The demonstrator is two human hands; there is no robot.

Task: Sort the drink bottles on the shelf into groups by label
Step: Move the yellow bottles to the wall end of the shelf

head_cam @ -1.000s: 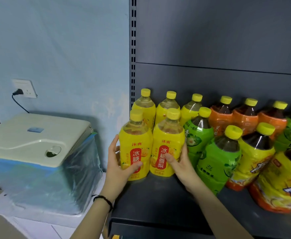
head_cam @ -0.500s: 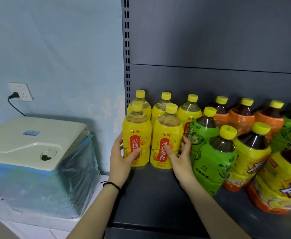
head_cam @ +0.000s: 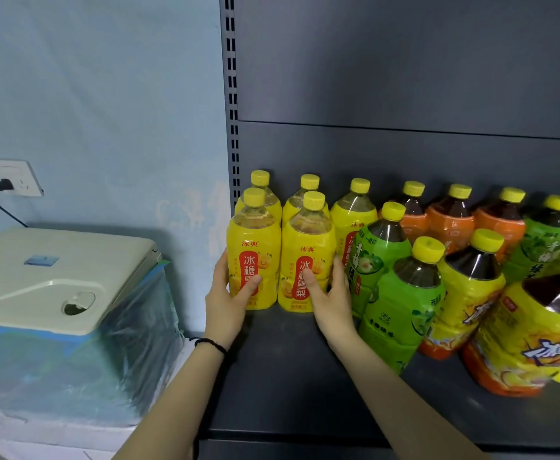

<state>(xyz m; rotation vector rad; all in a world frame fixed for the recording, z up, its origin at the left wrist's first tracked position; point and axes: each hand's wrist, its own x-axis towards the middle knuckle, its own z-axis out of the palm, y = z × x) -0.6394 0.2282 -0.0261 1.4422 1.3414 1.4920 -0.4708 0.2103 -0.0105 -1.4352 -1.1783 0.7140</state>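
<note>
**A:** Where do things stand?

**B:** Upright at the left end of the shelf (head_cam: 288,376), straight ahead. The left hand (head_cam: 227,303) wraps the left pear-drink bottle (head_cam: 253,260), and the right hand (head_cam: 331,303) wraps the right pear-drink bottle (head_cam: 306,263).

**A:** Any room behind?

**B:** Hardly. Same-label bottles (head_cam: 355,220) stand just behind, and green tea bottles (head_cam: 379,257) are beside the right hand.
</note>
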